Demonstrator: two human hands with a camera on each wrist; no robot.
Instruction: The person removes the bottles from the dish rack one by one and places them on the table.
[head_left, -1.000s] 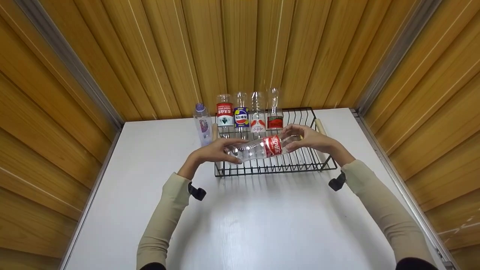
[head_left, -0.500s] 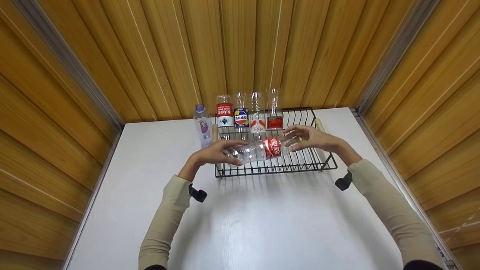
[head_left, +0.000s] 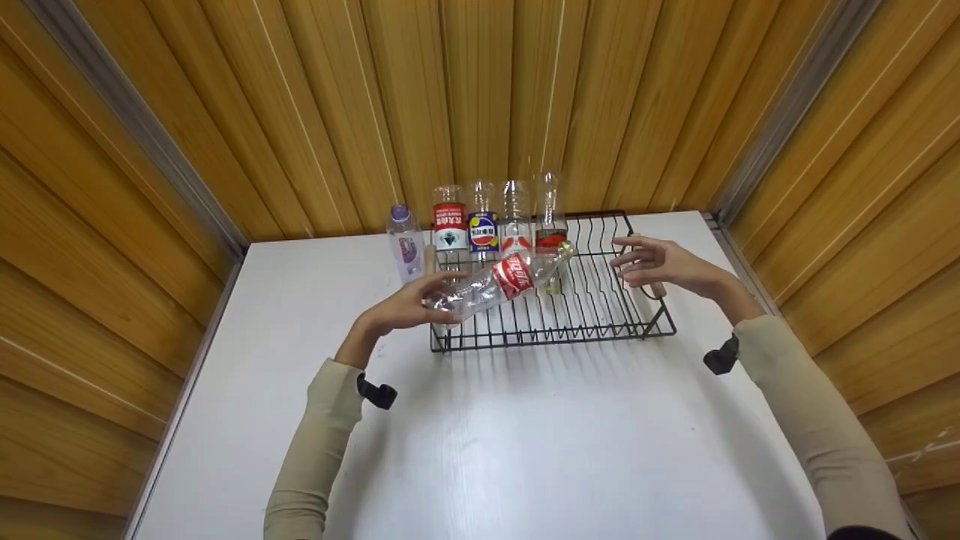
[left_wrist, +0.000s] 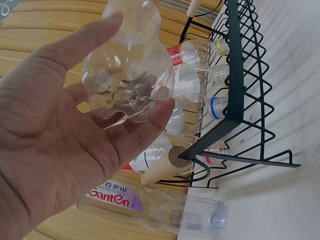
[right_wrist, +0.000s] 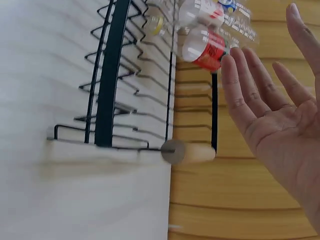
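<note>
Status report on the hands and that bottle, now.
Left hand grips the red-label bottle by its base, tilted over the wire rack. Right hand open, holding nothing. Four upside-down bottles crowd the rack's far-left row.

Head view: high, facing forward and down over the surface, far from both hands. Left wrist view: close behind the left fingers, facing the wire rack. Right wrist view: close beside the right fingers. All three share that rack.
</note>
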